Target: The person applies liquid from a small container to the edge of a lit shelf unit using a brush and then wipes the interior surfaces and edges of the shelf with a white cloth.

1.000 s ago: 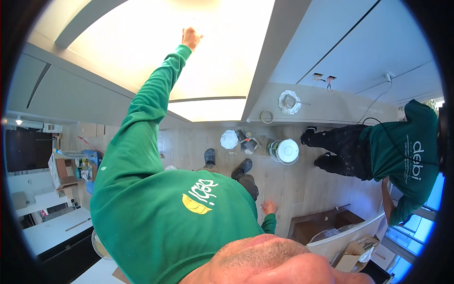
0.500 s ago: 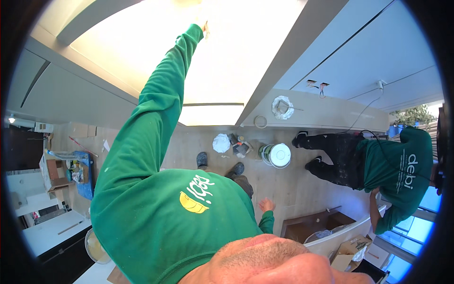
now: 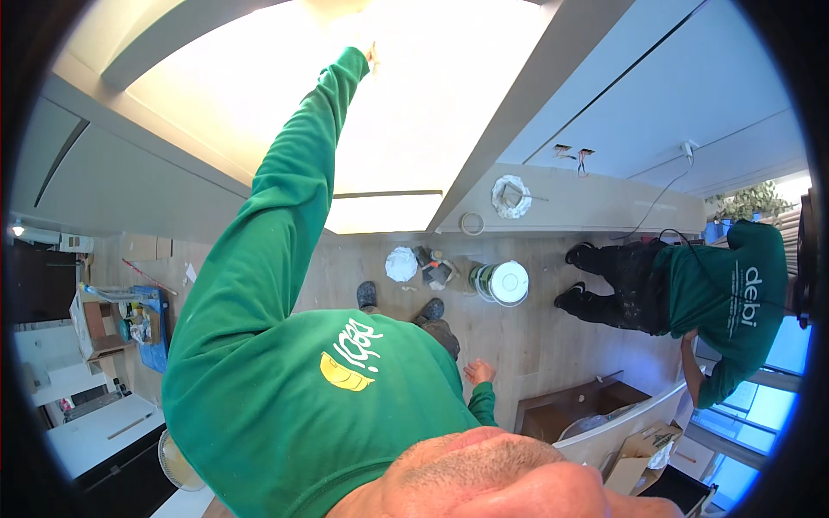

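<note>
My left arm in a green sleeve stretches far up to a brightly lit white panel (image 3: 432, 95). My left hand (image 3: 372, 58) is at or close to the panel's surface; glare washes out its fingers, and whether it holds anything cannot be made out. Low at my side, my right hand (image 3: 479, 372) hangs with its fingers apart and nothing in it. On the floor by my feet are a foil-covered round thing (image 3: 401, 264), a small heap of dark and grey items (image 3: 438, 269) and a bucket (image 3: 503, 282) with a white top.
A ledge holds a tape roll (image 3: 472, 224) and a foil-lined round dish (image 3: 511, 197) with a stick across it. Loose wires (image 3: 580, 161) poke from the wall. To the right another person (image 3: 712, 302) leans forward. An open cardboard box (image 3: 574, 410) lies behind me; a blue cart (image 3: 152, 328) stands left.
My left hand has stayed near the same spot on the panel. My right hand has swung slightly left. One foot of the other person has shifted right.
</note>
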Demonstrator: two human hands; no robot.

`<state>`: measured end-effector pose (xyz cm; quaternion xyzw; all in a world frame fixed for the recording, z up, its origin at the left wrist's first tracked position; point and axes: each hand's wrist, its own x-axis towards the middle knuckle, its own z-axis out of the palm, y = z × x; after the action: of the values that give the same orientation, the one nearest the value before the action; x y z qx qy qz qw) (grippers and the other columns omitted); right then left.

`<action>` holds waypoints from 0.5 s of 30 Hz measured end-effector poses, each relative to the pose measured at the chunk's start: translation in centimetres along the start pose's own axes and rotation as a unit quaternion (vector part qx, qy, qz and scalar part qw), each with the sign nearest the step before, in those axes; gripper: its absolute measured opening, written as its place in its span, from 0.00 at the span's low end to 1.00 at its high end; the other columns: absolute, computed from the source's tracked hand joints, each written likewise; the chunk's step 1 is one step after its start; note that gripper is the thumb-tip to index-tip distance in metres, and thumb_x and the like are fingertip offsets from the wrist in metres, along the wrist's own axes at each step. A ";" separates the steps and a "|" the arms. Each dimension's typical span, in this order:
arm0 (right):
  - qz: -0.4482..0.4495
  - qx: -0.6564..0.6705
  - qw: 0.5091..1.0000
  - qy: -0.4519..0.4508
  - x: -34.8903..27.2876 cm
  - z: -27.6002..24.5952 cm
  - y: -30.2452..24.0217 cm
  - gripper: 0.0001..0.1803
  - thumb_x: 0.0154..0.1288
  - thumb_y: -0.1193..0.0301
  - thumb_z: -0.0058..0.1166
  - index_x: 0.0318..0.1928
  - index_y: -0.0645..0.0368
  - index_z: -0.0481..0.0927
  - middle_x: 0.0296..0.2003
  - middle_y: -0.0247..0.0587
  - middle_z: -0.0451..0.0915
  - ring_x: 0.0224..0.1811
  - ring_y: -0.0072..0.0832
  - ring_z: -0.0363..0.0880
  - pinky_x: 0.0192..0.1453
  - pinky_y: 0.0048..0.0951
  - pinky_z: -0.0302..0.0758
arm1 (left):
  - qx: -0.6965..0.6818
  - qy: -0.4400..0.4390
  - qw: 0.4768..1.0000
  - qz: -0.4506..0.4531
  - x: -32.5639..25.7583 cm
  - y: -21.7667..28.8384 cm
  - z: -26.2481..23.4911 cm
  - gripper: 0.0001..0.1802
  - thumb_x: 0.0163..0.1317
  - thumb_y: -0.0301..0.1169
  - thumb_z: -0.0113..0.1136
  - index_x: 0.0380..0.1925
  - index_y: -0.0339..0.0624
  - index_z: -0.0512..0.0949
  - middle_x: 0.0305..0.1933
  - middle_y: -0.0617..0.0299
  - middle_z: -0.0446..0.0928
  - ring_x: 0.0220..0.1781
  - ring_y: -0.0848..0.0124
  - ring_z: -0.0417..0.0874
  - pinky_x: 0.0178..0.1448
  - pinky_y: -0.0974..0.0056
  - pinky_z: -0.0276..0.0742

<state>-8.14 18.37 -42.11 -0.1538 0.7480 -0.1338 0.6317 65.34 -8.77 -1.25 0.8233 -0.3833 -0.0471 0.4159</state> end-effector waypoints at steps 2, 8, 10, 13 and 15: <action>-0.004 -0.009 1.000 0.001 -1.1 0.1 0.3 0.16 0.63 0.72 0.52 0.51 0.59 0.76 0.40 0.53 0.82 0.32 0.48 0.85 0.27 0.39 0.76 | -0.004 -0.008 1.000 -0.010 -0.5 -0.6 0.3 0.20 0.65 0.41 0.45 0.42 0.33 0.73 0.35 0.45 0.76 0.37 0.58 0.81 0.39 0.47 0.79; -0.013 -0.016 1.000 0.014 -2.4 -0.1 1.0 0.15 0.68 0.67 0.51 0.52 0.61 0.76 0.43 0.55 0.82 0.33 0.46 0.86 0.27 0.39 0.77 | -0.096 -0.031 0.990 -0.094 -1.8 -0.6 0.2 0.22 0.67 0.43 0.43 0.45 0.32 0.72 0.35 0.44 0.76 0.37 0.58 0.81 0.39 0.46 0.79; -0.002 -0.047 0.999 0.017 -1.4 -0.3 1.9 0.16 0.69 0.66 0.51 0.52 0.61 0.75 0.44 0.55 0.82 0.34 0.46 0.86 0.28 0.38 0.78 | -0.167 -0.027 0.974 -0.149 -1.9 -0.1 -1.0 0.23 0.68 0.44 0.42 0.45 0.32 0.72 0.35 0.44 0.76 0.37 0.58 0.81 0.39 0.45 0.79; 0.005 -0.054 0.998 0.027 -1.6 -0.4 2.3 0.16 0.69 0.66 0.50 0.52 0.62 0.75 0.44 0.54 0.82 0.35 0.46 0.86 0.29 0.38 0.79 | -0.254 -0.026 0.943 -0.213 -2.1 2.3 -1.1 0.24 0.69 0.45 0.40 0.47 0.32 0.71 0.35 0.44 0.76 0.37 0.58 0.81 0.39 0.45 0.80; -0.001 -0.041 0.999 0.020 -1.5 -0.3 2.2 0.16 0.68 0.67 0.49 0.52 0.62 0.75 0.44 0.54 0.82 0.35 0.46 0.86 0.29 0.38 0.79 | -0.294 -0.021 0.923 -0.248 -2.7 3.5 -0.7 0.25 0.69 0.45 0.39 0.48 0.32 0.71 0.35 0.43 0.76 0.37 0.58 0.81 0.39 0.44 0.80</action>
<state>-8.35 21.03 -41.58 -0.1781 0.7648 -0.1067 0.6099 61.62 -7.72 1.11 0.7318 -0.1441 -0.2765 0.6060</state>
